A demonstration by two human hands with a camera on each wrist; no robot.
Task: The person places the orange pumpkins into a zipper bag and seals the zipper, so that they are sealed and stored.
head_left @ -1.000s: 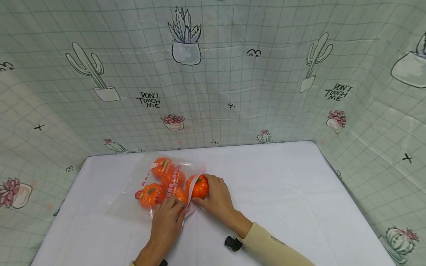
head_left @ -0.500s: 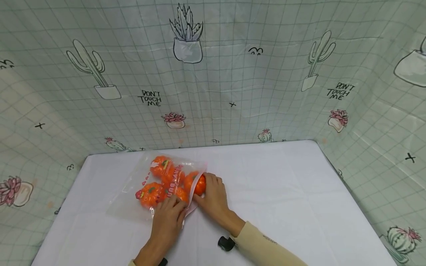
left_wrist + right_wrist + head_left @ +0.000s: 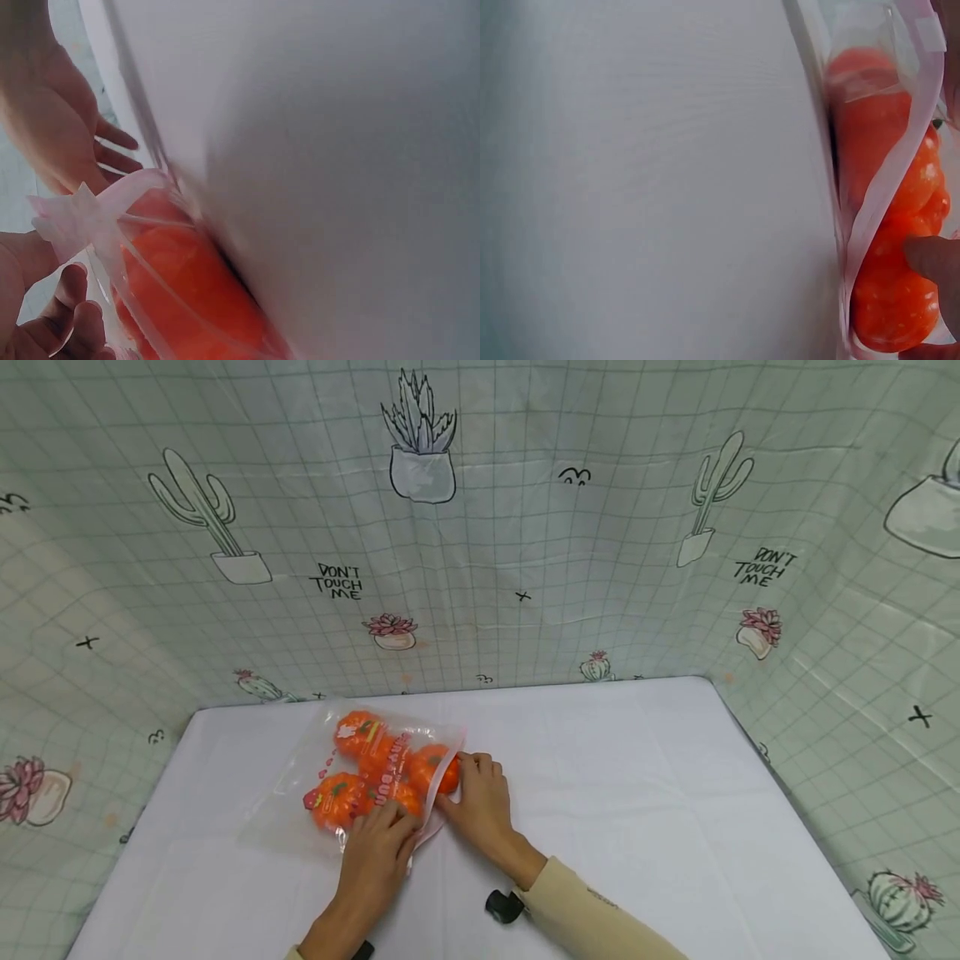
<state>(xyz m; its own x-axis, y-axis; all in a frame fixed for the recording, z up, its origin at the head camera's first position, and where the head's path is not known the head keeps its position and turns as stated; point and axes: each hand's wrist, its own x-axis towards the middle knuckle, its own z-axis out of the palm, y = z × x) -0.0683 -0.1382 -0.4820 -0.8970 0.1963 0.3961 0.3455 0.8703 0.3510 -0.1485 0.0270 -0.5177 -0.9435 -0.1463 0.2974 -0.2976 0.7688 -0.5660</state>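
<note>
A clear zip bag (image 3: 288, 797) with pink lettering and a pink-edged mouth lies on the white table. Inside are several glossy orange pumpkins (image 3: 340, 800), lobed, with green stems. My left hand (image 3: 378, 860) holds the lower corner of the bag's mouth; in the left wrist view its thumb (image 3: 30, 255) and curled fingertips are at the pink rim (image 3: 71, 225). At the opening, my right hand (image 3: 483, 806) has thumb and fingers around the rightmost pumpkin (image 3: 427, 767), most of which is within the bag. The right wrist view shows fingertips (image 3: 934, 262) against its red-orange surface (image 3: 892, 304).
The white table (image 3: 622, 793) stretches right of the bag. A cloth backdrop (image 3: 480, 543) printed with cacti rises behind and at both sides. A black wrist mount (image 3: 504, 906) sits beside the right beige sleeve (image 3: 592, 910).
My right hand has moved left with the rightmost pumpkin, which has slid deeper through the bag's mouth. The left hand has stayed on the bag's edge.
</note>
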